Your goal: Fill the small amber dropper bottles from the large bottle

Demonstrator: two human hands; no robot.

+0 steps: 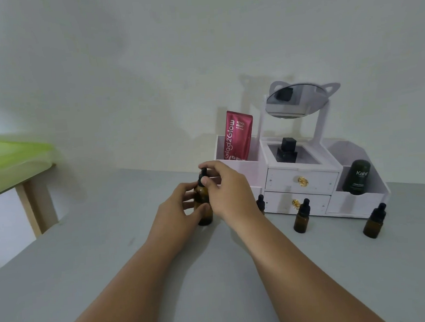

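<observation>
While the left hand grips the one large amber bottle upright on the grey table, right hand fingers pinch its black dropper cap. Three small amber dropper bottles: one partly hidden behind the right wrist, two standing before the white organizer.

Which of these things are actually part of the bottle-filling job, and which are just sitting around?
In use: large amber bottle, left hand, right hand, three small dropper bottles.

Just there: white organizer, pink tube, dark Kahf bottle, mirror.
</observation>
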